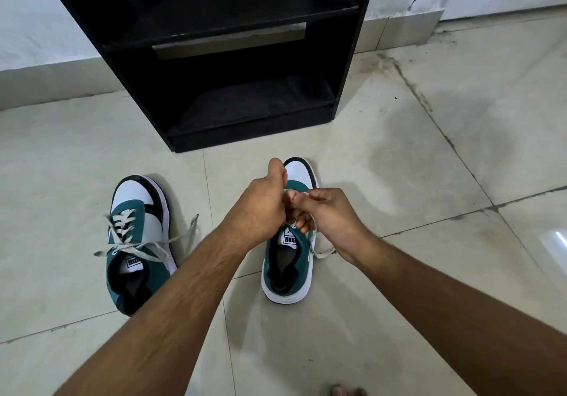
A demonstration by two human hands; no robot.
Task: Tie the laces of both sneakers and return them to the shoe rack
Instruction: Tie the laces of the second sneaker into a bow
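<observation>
The floor (414,156) is laid with large pale glossy tiles, their grout lines running diagonally, dark and grimy along the joint at the upper right. Smudges and dull patches mark several tiles, and a bright glare sits near the right edge. A grey tiled skirting (399,30) runs along the foot of the whitewashed wall (46,11), which shows scuffs and dark cracks at the right.

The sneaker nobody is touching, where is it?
The untouched sneaker sits on the tiled floor at the left of the head view, laces loose, in front of the black shoe rack.
</observation>
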